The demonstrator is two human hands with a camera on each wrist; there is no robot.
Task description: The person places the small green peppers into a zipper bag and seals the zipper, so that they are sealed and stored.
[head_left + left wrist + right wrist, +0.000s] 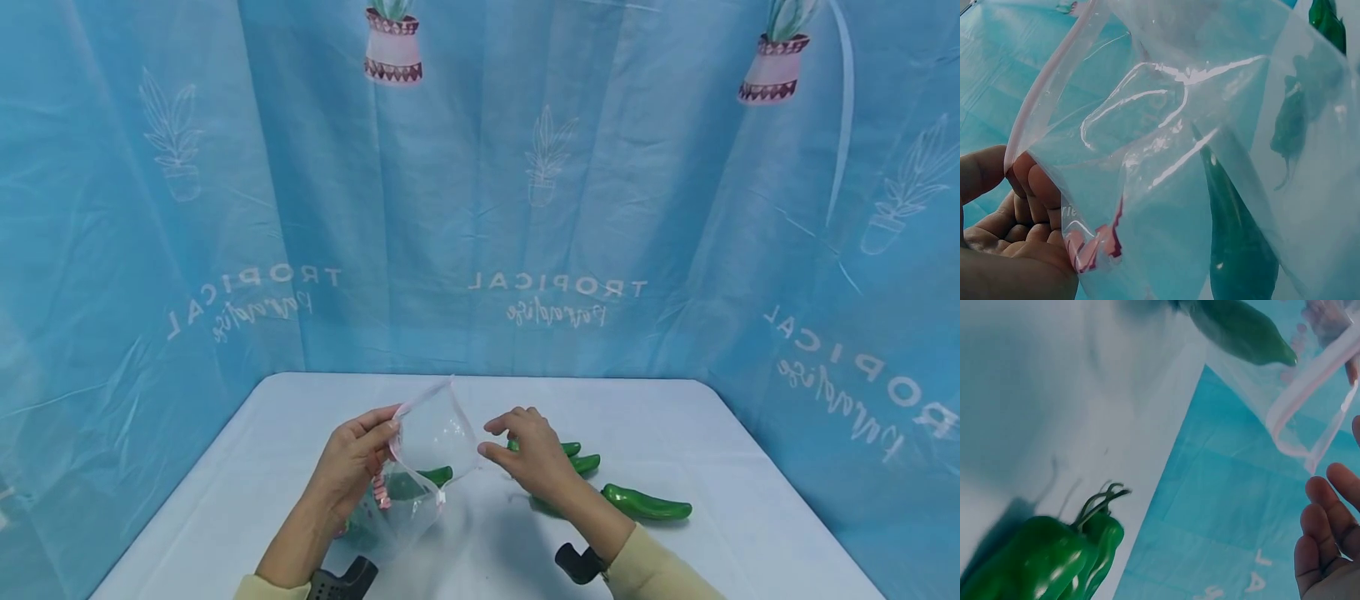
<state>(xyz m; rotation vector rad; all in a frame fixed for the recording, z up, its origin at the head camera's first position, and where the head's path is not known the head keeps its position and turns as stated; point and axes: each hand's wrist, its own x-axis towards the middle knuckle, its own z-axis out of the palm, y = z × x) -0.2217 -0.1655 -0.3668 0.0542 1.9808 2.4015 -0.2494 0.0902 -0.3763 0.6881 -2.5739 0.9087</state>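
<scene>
My left hand [348, 462] pinches the rim of a clear zip bag [438, 425] between thumb and fingers. The bag's mouth gapes toward the right, edged with a pink zip strip [1054, 69]. Inside lies a green pepper [1238, 231], seen through the plastic. Pink print [381, 492] marks the bag's wall near my left fingers. My right hand [528, 454] hovers just right of the bag's mouth, thumb and fingers apart with nothing between them. In the right wrist view its fingers are loosely bent and do not touch the bag.
Several green peppers [585, 463] lie on the white table [637, 408] behind and under my right forearm. One long green pepper [647, 504] rests farther right. Blue printed curtains [435, 208] surround the table's back and sides.
</scene>
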